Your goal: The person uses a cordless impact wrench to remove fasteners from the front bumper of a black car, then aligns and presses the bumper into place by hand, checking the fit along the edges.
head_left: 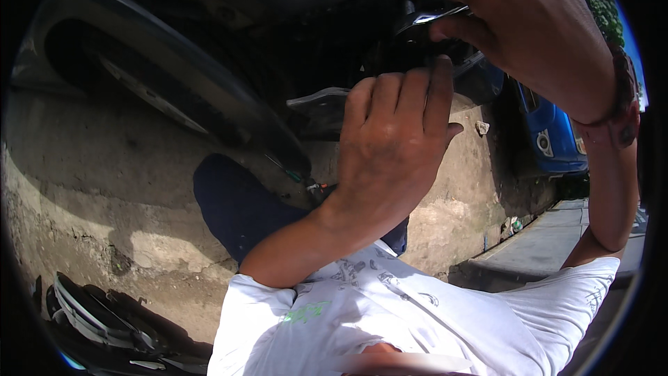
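1. Metal bar (421,19), bright against the shadow, sits at the top right of the work; the right hand (520,22), with a red wristband (624,122) below it, looks curled round it between thumb and fingers. Whether it is a spanner or a fixed part, I can't make out.
2. Left hand (393,129) reaches in just below, its back turned up and its fingers bent toward the dark machinery (327,49). Its fingertips are lost in the dark, so I couldn't say whether they pinch anything.
3. My reading of the step: close handwork at one spot on that machinery, both hands in together.
4. What the next move calls for, I'd judge, is a firm hold on the bar and knuckles kept off the edges.
5. Lower down, to the left, stands a wheel (209,73); a slim tool (293,175) with green on it shows near its lower end, beside a dark trouser leg (236,195).
6. Farther off, to the right, is a blue vehicle (553,136).
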### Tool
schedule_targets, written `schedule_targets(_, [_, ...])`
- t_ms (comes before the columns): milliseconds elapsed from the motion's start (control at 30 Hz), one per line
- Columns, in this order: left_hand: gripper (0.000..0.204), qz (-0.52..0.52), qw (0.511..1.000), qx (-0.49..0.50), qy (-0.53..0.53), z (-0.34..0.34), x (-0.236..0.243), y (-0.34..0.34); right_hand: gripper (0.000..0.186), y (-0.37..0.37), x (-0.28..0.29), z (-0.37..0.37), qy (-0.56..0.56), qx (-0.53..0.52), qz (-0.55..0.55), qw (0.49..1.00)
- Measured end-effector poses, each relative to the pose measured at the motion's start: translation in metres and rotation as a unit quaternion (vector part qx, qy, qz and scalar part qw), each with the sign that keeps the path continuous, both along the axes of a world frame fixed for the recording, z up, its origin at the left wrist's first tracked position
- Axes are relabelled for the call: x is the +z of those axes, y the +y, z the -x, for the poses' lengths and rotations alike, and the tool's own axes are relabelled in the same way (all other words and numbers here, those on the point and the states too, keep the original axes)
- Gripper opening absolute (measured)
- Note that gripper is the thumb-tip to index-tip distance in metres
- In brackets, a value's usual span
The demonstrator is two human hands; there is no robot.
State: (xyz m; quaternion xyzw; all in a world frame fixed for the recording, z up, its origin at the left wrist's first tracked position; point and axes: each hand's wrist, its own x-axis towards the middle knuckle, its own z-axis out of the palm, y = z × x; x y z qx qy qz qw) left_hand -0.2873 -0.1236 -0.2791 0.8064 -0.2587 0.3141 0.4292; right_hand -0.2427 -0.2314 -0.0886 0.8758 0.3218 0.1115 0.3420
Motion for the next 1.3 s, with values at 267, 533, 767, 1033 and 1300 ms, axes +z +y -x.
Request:
schedule_targets(267, [0.072,0.0,1.0,-0.002,-0.012,-0.003,-0.001,0.0,0.023,-0.007,-0.001,0.009,-0.009,-0.051,0.009,0.999])
schedule_targets(533, [0.071,0.01,1.0,-0.002,-0.024,-0.005,-0.004,0.0,0.032,-0.033,-0.034,0.014,-0.043,-0.031,-0.14,0.989])
schedule_targets(767, [0.072,0.003,0.999,0.027,-0.032,-0.014,-0.003,0.004,0.026,-0.023,0.013,0.013,-0.005,-0.002,-0.016,1.0])
schedule_targets(1033, [0.075,-0.024,0.998,0.05,-0.024,-0.008,-0.002,-0.006,0.026,-0.038,0.014,0.002,-0.036,0.043,-0.062,0.997])
schedule_targets(1300, [0.076,-0.041,0.997,0.06,-0.04,-0.008,-0.005,-0.008,0.025,-0.06,-0.001,0.013,-0.042,0.029,-0.101,0.994])
